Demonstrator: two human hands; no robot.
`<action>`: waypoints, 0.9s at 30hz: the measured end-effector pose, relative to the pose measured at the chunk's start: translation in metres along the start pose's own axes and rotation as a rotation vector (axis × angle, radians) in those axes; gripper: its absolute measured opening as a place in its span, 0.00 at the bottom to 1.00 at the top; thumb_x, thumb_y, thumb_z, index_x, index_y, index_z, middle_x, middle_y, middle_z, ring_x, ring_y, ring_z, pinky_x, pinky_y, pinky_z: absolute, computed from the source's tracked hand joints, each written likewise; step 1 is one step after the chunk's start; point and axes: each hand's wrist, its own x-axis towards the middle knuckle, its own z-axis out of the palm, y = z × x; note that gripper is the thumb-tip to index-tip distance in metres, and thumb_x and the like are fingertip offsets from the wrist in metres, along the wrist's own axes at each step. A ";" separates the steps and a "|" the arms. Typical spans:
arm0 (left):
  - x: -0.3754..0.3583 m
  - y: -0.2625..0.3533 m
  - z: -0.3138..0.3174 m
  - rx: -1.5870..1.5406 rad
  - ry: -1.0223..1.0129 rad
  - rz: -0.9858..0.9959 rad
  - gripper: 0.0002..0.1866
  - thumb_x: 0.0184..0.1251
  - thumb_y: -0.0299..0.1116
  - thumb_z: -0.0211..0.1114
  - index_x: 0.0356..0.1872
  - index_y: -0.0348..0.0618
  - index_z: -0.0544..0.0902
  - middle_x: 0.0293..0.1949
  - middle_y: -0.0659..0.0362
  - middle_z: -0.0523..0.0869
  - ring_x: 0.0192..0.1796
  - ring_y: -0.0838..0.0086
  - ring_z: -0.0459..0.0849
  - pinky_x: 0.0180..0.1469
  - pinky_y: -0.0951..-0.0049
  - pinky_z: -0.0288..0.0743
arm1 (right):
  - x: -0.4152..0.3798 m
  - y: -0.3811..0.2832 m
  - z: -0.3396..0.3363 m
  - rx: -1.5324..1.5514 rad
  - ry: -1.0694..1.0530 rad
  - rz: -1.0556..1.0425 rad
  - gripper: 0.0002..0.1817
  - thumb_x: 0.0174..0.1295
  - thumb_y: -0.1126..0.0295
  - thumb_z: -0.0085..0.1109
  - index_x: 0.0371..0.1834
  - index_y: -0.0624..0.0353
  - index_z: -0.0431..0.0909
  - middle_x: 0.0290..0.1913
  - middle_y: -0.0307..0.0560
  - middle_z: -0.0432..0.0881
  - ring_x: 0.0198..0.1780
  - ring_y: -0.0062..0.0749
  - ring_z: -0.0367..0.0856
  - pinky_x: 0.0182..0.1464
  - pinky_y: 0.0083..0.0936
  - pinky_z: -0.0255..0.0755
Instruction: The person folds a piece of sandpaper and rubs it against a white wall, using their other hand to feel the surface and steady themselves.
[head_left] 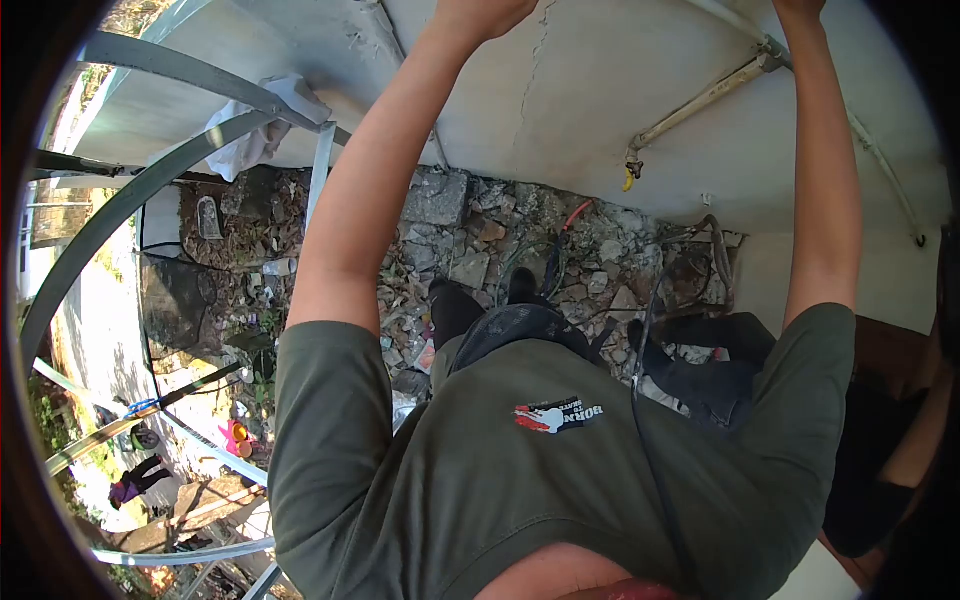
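Note:
Both arms stretch up toward the pale wall [590, 90]. My left hand [490, 12] shows only in part at the top edge, close to the wall; its fingers are cut off. Of my right hand [800, 6], little more than the wrist shows at the top right, near a pipe [705, 98] on the wall. A tap with a yellow spout [630, 175] hangs from that pipe, lower down between my arms. Whether either hand holds anything is hidden. A dark cable [640, 400] runs down across my shirt front.
Rubble and stones [590, 270] cover the ground around my feet. Metal bars [170, 65] curve along the left, with a white cloth [255, 125] over them. Another person's arm [915, 440] is at the right edge. Dark fabric [715, 370] lies nearby.

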 end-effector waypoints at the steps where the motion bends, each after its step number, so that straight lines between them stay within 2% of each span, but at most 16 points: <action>1: 0.000 0.001 0.002 0.024 0.032 0.004 0.33 0.76 0.47 0.58 0.77 0.44 0.65 0.76 0.45 0.67 0.79 0.50 0.61 0.77 0.50 0.57 | -0.002 -0.004 -0.001 -0.002 0.006 -0.004 0.23 0.68 0.86 0.52 0.66 0.60 0.80 0.68 0.52 0.80 0.73 0.45 0.75 0.76 0.37 0.69; 5: -0.001 0.002 0.004 0.054 0.100 0.021 0.34 0.74 0.46 0.60 0.76 0.45 0.66 0.75 0.46 0.68 0.78 0.51 0.63 0.76 0.49 0.58 | -0.015 -0.036 -0.008 -0.019 0.077 -0.019 0.23 0.69 0.87 0.52 0.65 0.60 0.81 0.67 0.52 0.81 0.72 0.44 0.75 0.75 0.37 0.70; 8: -0.001 0.000 0.011 0.059 0.177 0.068 0.34 0.71 0.47 0.61 0.74 0.43 0.69 0.73 0.46 0.71 0.76 0.51 0.65 0.75 0.50 0.59 | -0.038 -0.090 -0.020 -0.055 0.116 -0.021 0.23 0.69 0.87 0.52 0.65 0.61 0.81 0.67 0.52 0.81 0.72 0.44 0.76 0.75 0.37 0.70; 10: 0.002 -0.003 0.015 0.034 0.203 0.099 0.33 0.71 0.47 0.61 0.73 0.41 0.70 0.72 0.46 0.72 0.76 0.51 0.67 0.74 0.50 0.60 | -0.064 -0.144 -0.027 -0.059 0.164 0.110 0.23 0.68 0.89 0.53 0.64 0.62 0.82 0.66 0.53 0.83 0.70 0.45 0.78 0.73 0.38 0.72; 13: -0.004 -0.002 0.017 0.006 0.244 0.097 0.32 0.70 0.47 0.62 0.70 0.38 0.72 0.69 0.45 0.75 0.73 0.51 0.69 0.73 0.50 0.61 | -0.135 -0.182 -0.018 -0.068 0.072 0.179 0.23 0.67 0.90 0.53 0.63 0.63 0.82 0.64 0.54 0.84 0.69 0.48 0.79 0.73 0.39 0.72; 17: 0.003 0.003 0.020 -0.033 0.259 0.094 0.31 0.69 0.44 0.62 0.68 0.37 0.74 0.69 0.43 0.75 0.73 0.50 0.69 0.73 0.50 0.60 | -0.200 -0.188 0.010 -0.003 -0.088 0.203 0.25 0.64 0.92 0.52 0.63 0.63 0.82 0.64 0.56 0.83 0.70 0.49 0.79 0.73 0.42 0.72; 20: -0.006 -0.004 0.024 -0.048 0.389 0.128 0.31 0.67 0.40 0.62 0.70 0.37 0.73 0.70 0.44 0.74 0.76 0.48 0.66 0.74 0.49 0.58 | -0.234 -0.194 0.033 0.044 -0.203 0.216 0.26 0.61 0.92 0.52 0.61 0.65 0.83 0.64 0.58 0.83 0.70 0.50 0.78 0.74 0.46 0.70; 22: -0.025 -0.017 0.030 -0.022 0.671 0.320 0.32 0.66 0.35 0.61 0.73 0.37 0.72 0.74 0.45 0.71 0.79 0.47 0.61 0.76 0.49 0.55 | -0.264 -0.201 0.051 0.031 -0.237 0.197 0.26 0.60 0.92 0.52 0.61 0.66 0.83 0.64 0.58 0.83 0.70 0.51 0.78 0.75 0.47 0.68; 23: -0.062 -0.028 0.053 -0.005 0.646 0.298 0.32 0.66 0.35 0.61 0.73 0.37 0.72 0.74 0.45 0.71 0.79 0.47 0.61 0.76 0.49 0.55 | -0.298 -0.211 0.061 0.064 -0.253 0.205 0.26 0.60 0.92 0.52 0.61 0.66 0.83 0.64 0.58 0.83 0.70 0.51 0.78 0.75 0.47 0.68; 25: -0.111 -0.049 0.084 -0.085 0.471 0.193 0.33 0.66 0.30 0.59 0.74 0.39 0.72 0.77 0.46 0.67 0.81 0.47 0.57 0.78 0.49 0.52 | -0.317 -0.213 0.072 0.000 -0.130 0.149 0.25 0.62 0.92 0.51 0.61 0.66 0.83 0.63 0.57 0.83 0.70 0.49 0.78 0.75 0.47 0.68; 27: -0.143 -0.065 0.121 -0.104 0.403 0.179 0.34 0.67 0.32 0.60 0.76 0.40 0.69 0.79 0.46 0.64 0.82 0.46 0.55 0.79 0.47 0.49 | -0.347 -0.215 0.076 -0.015 -0.124 0.134 0.25 0.63 0.92 0.51 0.61 0.65 0.83 0.64 0.56 0.83 0.70 0.48 0.78 0.75 0.46 0.68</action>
